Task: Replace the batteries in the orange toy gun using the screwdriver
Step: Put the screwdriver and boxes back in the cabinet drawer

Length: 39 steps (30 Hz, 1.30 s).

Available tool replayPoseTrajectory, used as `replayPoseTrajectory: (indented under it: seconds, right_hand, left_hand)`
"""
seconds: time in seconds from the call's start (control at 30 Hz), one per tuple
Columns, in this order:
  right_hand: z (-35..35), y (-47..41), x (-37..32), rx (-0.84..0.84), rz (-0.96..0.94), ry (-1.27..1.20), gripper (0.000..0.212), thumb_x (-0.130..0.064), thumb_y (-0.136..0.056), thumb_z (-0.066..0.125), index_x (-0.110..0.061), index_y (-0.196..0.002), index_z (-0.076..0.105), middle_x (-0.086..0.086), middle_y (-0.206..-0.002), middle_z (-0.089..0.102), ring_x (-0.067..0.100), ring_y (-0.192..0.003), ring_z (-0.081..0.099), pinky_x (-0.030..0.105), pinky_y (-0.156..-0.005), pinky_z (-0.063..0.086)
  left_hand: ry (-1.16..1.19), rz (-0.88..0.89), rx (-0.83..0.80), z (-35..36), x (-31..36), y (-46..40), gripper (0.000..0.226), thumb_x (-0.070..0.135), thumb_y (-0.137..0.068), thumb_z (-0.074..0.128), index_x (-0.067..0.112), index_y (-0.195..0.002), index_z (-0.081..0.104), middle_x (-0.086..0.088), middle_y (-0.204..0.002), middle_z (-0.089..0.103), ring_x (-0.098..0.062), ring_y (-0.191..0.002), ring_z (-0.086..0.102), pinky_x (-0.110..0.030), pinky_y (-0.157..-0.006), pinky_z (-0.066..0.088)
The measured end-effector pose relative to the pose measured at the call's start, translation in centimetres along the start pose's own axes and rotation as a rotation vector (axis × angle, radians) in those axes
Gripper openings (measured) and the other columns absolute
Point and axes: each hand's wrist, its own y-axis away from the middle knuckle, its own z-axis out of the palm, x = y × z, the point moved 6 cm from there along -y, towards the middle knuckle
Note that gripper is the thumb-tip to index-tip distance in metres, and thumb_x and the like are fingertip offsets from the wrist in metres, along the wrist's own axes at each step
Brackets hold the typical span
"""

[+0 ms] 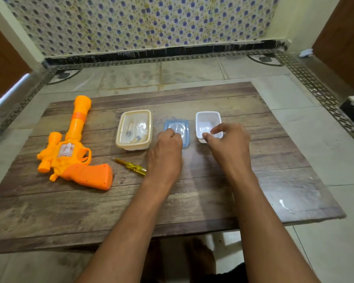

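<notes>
My left grip (168, 148) is curled on the blue plastic lid (177, 131) and my right grip (226, 139) loosely pinched over the open white plastic tub (207, 124), holding nothing visible, while the orange plastic toy gun (74, 152) and yellow-handled screwdriver (131, 166) lie untouched on the wooden counter (213, 190); risk: loose lid slipping, or my left forearm nudging the screwdriver.

Low wooden board (202, 193) on tiled floor (325, 231). On board, left to right: orange toy gun (74, 148), barrel pointing away; yellow screwdriver (130, 166) just beside its grip; cream lidded box (134, 129); blue lid (179, 129); open white container (208, 123).
</notes>
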Motion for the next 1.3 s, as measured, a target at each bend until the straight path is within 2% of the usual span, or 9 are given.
replayPoseTrajectory:
  seconds: [0.17,0.37,0.53,0.63,0.73,0.8,0.93,1.17,1.3]
  right_hand:
    - [0.2,0.1,-0.5,-0.011,-0.004,0.007,0.024,-0.029,-0.083,0.078,-0.012,-0.099,0.077,0.015,-0.111,0.070,0.025,-0.117,0.058,0.021,-0.083,0.032]
    - [-0.2,0.0,-0.8,-0.023,-0.027,0.043,0.022,-0.026,-0.085,0.075,-0.004,-0.088,0.078,0.017,-0.096,0.075,0.032,-0.107,0.065,0.039,-0.092,0.051]
    - [-0.4,0.3,-0.7,-0.019,-0.040,0.059,0.021,-0.027,-0.083,0.077,-0.006,-0.085,0.079,0.015,-0.091,0.074,0.027,-0.097,0.066,0.031,-0.084,0.049]
    - [-1.4,0.3,-1.4,0.106,-0.086,-0.023,0.017,-0.031,-0.088,0.075,-0.015,-0.091,0.077,0.009,-0.102,0.068,0.011,-0.094,0.058,0.006,-0.080,0.036]
    - [-2.3,0.4,-3.1,0.173,-0.137,-0.167,0.025,-0.037,-0.095,0.069,-0.015,-0.085,0.076,0.000,-0.089,0.072,0.011,-0.082,0.066,0.023,-0.077,0.049]
    - [-1.8,0.6,-4.0,0.058,-0.101,-0.380,0.033,-0.041,-0.097,0.067,-0.012,-0.086,0.078,-0.002,-0.078,0.075,0.012,-0.074,0.072,0.034,-0.070,0.059]
    - [-0.9,0.9,-4.5,-0.051,-0.021,-0.682,0.020,-0.021,-0.092,0.078,-0.006,-0.104,0.075,0.010,-0.090,0.078,0.020,-0.080,0.078,0.035,-0.066,0.065]
    - [-1.8,-0.5,-2.2,0.114,0.048,-0.642,0.019,-0.012,-0.084,0.082,-0.010,-0.103,0.078,0.005,-0.091,0.079,0.017,-0.084,0.078,0.039,-0.073,0.066]
    - [-2.3,-0.8,-1.9,0.176,-0.006,-0.450,0.020,-0.014,-0.085,0.079,-0.016,-0.105,0.080,-0.005,-0.090,0.078,0.003,-0.080,0.074,0.029,-0.077,0.064]
  left_hand:
    - [-0.028,-0.027,0.010,0.1,0.2,0.0,0.009,0.000,-0.091,0.064,0.009,-0.090,0.066,-0.008,-0.098,0.061,-0.030,-0.085,0.060,-0.041,-0.064,0.047]
    - [-0.090,-0.012,0.023,0.2,0.7,0.1,0.015,-0.004,-0.091,0.059,0.008,-0.100,0.061,-0.009,-0.109,0.052,-0.027,-0.102,0.051,-0.033,-0.065,0.034]
    - [0.199,-0.102,0.227,-1.7,0.5,0.4,0.020,-0.008,-0.088,0.063,0.008,-0.100,0.059,-0.007,-0.107,0.054,-0.022,-0.098,0.051,-0.023,-0.079,0.043]
    - [0.526,-0.154,0.404,-4.4,0.7,1.1,0.010,-0.004,-0.096,0.061,0.005,-0.095,0.058,-0.006,-0.099,0.056,-0.010,-0.087,0.048,-0.008,-0.078,0.038]
    - [0.902,-0.233,0.396,-4.6,0.6,1.5,0.004,0.009,-0.103,0.058,0.010,-0.099,0.058,-0.005,-0.098,0.063,-0.010,-0.087,0.058,-0.016,-0.078,0.049]
    - [1.106,-0.292,0.354,-3.6,0.6,1.4,0.005,0.010,-0.104,0.056,0.011,-0.100,0.058,-0.009,-0.101,0.067,-0.011,-0.089,0.064,-0.024,-0.078,0.056]
    - [1.347,-0.367,0.293,-1.7,0.8,0.8,0.008,0.008,-0.104,0.057,0.005,-0.101,0.063,-0.015,-0.104,0.072,-0.022,-0.097,0.073,-0.029,-0.081,0.058]
    - [1.428,-0.458,0.248,-0.8,1.3,0.2,0.014,0.017,-0.102,0.063,0.004,-0.102,0.066,-0.014,-0.091,0.073,-0.020,-0.082,0.074,-0.029,-0.077,0.061]
    - [1.234,-0.487,0.271,0.4,0.7,-0.3,0.007,0.020,-0.095,0.073,0.020,-0.099,0.067,-0.002,-0.085,0.073,-0.016,-0.074,0.072,-0.037,-0.072,0.062]
